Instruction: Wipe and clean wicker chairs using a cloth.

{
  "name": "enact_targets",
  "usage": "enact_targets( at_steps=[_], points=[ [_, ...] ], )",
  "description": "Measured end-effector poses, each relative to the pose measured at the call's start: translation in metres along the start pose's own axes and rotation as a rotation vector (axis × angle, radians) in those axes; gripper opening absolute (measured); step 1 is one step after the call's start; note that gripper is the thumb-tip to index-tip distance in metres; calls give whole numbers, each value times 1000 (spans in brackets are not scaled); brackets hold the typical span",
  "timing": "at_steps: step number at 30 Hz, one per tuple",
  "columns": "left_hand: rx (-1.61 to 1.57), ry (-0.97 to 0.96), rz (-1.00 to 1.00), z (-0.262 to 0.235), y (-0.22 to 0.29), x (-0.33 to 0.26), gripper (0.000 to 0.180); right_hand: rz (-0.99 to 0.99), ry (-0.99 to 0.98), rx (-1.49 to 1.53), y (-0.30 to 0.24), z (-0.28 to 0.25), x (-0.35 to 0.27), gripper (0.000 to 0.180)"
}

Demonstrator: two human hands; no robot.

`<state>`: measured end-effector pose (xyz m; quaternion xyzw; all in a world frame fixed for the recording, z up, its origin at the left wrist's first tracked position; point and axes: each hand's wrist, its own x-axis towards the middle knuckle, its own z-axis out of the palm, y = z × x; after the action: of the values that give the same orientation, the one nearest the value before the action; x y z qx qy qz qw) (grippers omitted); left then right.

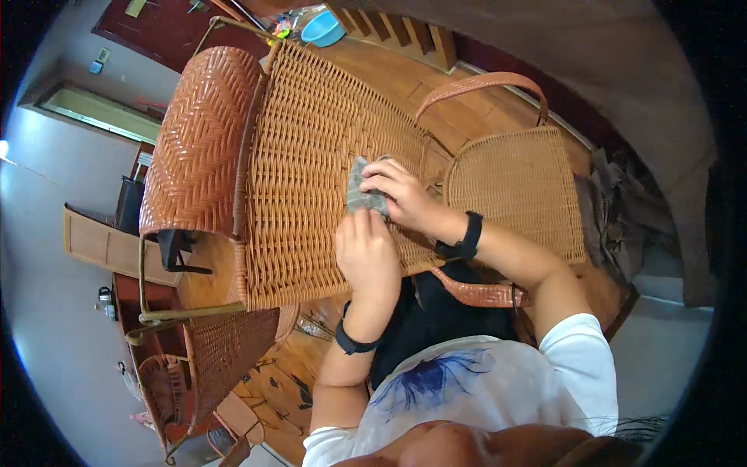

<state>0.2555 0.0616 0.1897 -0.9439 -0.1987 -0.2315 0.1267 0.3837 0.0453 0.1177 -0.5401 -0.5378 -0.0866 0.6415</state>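
A woven rattan chair lies tilted before me, its tan wicker back (299, 132) under both hands. Against that weave rests a small grey-green folded sheet (360, 191); whether it is cloth or sandpaper I cannot make out. My right hand (405, 194) grips it from the right with bent fingers. From below, my left hand (366, 253) pinches its lower edge, the fingertips close together. Beyond the back's left end is the chair's glossy brown braided headrest (204, 140). The chair's wicker seat (513, 191) extends to the right, past my right wrist.
Curved braided armrests (486, 82) flank the seat, one (482, 294) near my right forearm. Another wicker chair (226, 366) stands at lower left. A blue basin (323, 29) sits on the wooden floor at the far side. Dark brown fabric (622, 210) lies at right.
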Motion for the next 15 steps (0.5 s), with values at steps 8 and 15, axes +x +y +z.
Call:
enact_targets(
  at_steps=[8,15],
  points=[
    [115,286,-196,-72,-46,27,24,-240,54,196,-34,41,78,35],
    [257,180,-138,-48,-36,25,27,-279,51,84,-16,44,73,34]
  ],
)
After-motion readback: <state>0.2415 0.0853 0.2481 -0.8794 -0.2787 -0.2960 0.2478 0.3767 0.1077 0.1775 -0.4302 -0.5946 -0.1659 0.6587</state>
